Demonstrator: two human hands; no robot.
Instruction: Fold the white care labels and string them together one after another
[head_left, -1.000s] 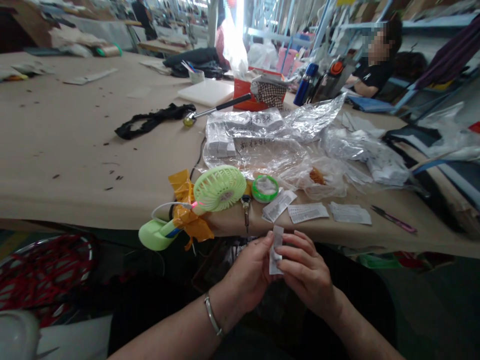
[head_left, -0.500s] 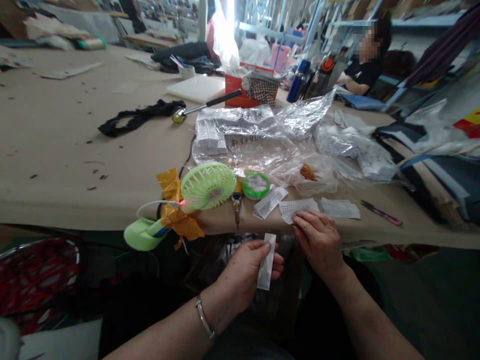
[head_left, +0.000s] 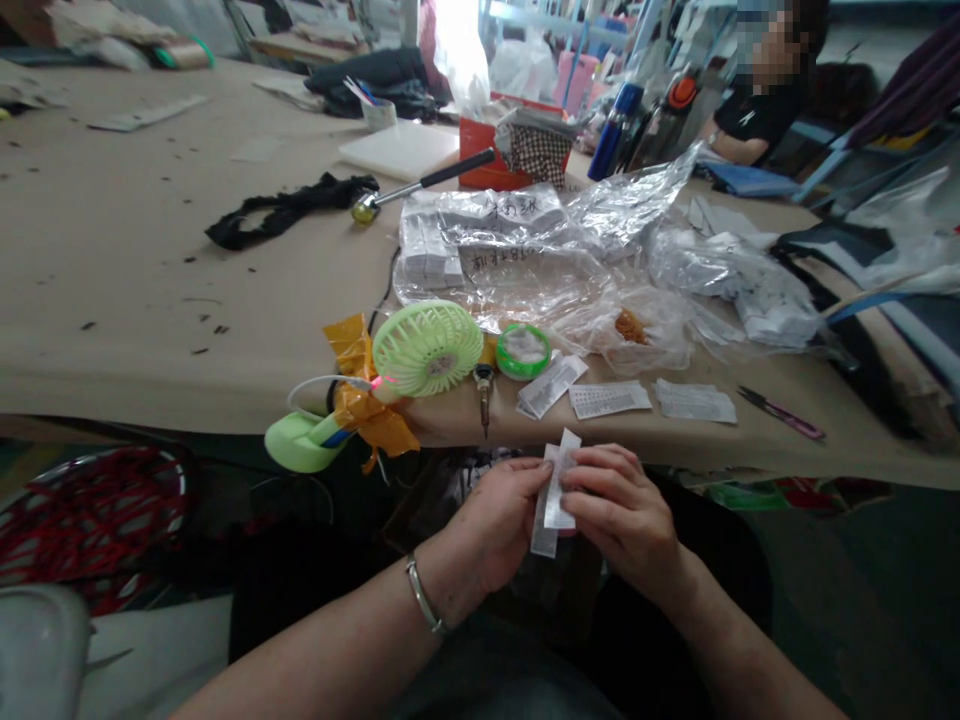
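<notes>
In front of the table edge, my left hand [head_left: 487, 520] pinches a white printed label [head_left: 543, 541] between thumb and fingers. My right hand [head_left: 622, 505] grips a second white label [head_left: 560, 490], laid slantwise over the first. Its fingers are curled, and the fingertips press on that label's right side. Just beyond my hands, three groups of printed labels rest on the table: a fanned stack [head_left: 553, 386], a middle stack [head_left: 609, 399] and a right stack [head_left: 695, 401]. To their left, a soldering iron [head_left: 484, 400] points its tip over the edge, beside a green round tin [head_left: 523, 351].
A green fan [head_left: 427, 348] is taped at the table edge with orange tape. Thread snips [head_left: 781, 412] lie right of the labels. Behind are clear plastic bags [head_left: 517, 285], a long-handled tool [head_left: 420, 187] and black cloth [head_left: 289, 208]. A person [head_left: 765, 95] sits at the far right.
My right hand has left the middle label stack with a label and come back to my left hand. The two labels now overlap. The view has shifted slightly.
</notes>
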